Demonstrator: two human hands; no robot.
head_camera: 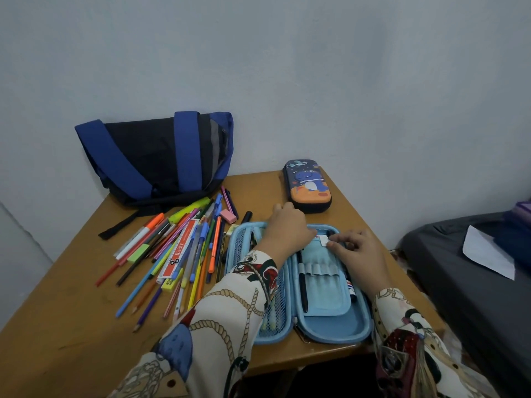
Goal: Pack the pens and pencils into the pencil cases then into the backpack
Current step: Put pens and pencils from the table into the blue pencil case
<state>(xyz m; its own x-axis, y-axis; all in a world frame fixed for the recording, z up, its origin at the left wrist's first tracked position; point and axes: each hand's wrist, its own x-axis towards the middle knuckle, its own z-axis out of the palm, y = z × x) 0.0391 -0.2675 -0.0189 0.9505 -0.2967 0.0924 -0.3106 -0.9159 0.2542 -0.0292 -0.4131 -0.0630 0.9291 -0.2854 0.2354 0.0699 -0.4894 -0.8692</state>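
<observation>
The left hand (287, 229) hides the open pencil case's (330, 326) far end; its fingertips cannot be seen.

Cream sleeves (230, 305) — rope-and-chain print; dark red, blue patches.

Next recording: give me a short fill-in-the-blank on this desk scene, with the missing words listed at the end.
1. The light blue zip pencil case on the wooden table lies ____.
2. The dinosaur-print hard pencil case beyond it is ____.
3. The blue and black fabric backpack leans against the ____.
4. The loose pile of coloured pens and pencils lies to the ____ of the open case.

Missing words: open; closed; wall; left
</observation>
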